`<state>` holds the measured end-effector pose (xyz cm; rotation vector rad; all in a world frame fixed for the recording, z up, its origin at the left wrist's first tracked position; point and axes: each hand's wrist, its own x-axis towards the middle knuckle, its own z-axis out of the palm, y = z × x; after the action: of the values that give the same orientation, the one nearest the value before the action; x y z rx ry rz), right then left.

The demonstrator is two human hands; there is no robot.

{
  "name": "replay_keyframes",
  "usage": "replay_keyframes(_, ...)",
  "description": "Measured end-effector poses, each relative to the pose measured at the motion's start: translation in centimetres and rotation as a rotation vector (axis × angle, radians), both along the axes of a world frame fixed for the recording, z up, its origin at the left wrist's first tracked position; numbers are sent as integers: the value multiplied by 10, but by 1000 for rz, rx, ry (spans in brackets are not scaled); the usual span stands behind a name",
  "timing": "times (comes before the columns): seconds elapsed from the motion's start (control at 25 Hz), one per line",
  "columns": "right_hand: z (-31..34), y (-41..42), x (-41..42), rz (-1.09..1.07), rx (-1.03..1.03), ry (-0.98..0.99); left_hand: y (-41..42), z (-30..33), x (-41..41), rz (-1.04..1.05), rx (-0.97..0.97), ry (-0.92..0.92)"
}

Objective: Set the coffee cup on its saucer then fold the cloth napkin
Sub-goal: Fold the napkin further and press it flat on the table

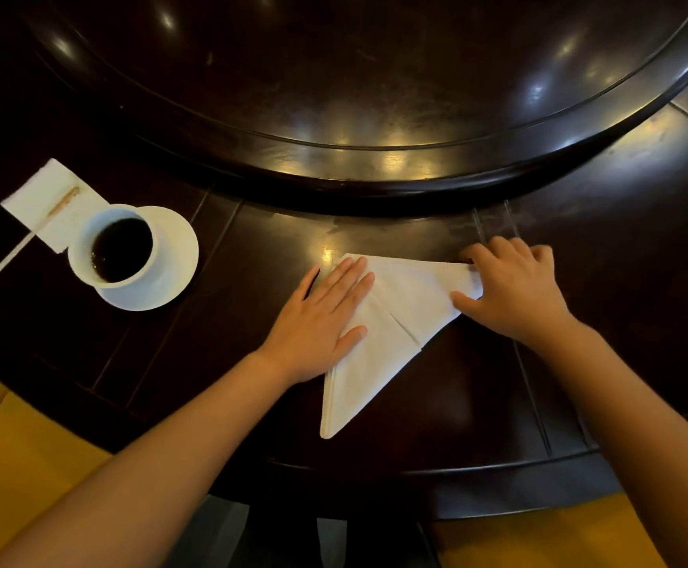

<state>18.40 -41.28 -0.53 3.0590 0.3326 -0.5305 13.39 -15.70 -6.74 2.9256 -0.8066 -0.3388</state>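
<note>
Though dim, far left on the glossy dark wooden bench: one flat square paper napkin, one thin wooden stirrer lying across it. Just right, one white coffee cup, round, full of black coffee, seated on one white saucer. Centre, one white cloth napkin, soft, folded into a layered triangle. Left hand pressed flat on its left side, grip spread apart. Right hand at its right corner, grip pinched onto the cloth.
</note>
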Motion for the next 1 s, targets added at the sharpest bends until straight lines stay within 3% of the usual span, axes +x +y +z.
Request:
replay_keyframes(0.12,13,-4,20,-32,35,44,-16,2,-19,148,-32,7)
replay_keyframes(0.36,38,5,37,-194,561,94,-40,27,-42,313,-27,222)
replay_keyframes(0.44,39,10,37,-191,597,54,-39,47,-32,413,-246,328)
replay_keyframes(0.56,41,16,38,-149,608,-14,-22,75,-4,771,-897,337)
replay_keyframes(0.6,42,17,39,-138,608,-27,-15,81,6,881,-1028,500)
replay_keyframes(0.68,44,18,37,-118,608,-42,-7,87,19,957,-987,900)
replay_keyframes(0.72,46,18,35,-106,605,-52,-6,86,22,955,-920,1012)
replay_keyframes(0.84,49,19,31,-82,598,-87,-2,72,24,1017,-885,1129)
replay_keyframes(1.0,60,24,21,-4,558,-149,7,66,31,1151,-1000,1267)
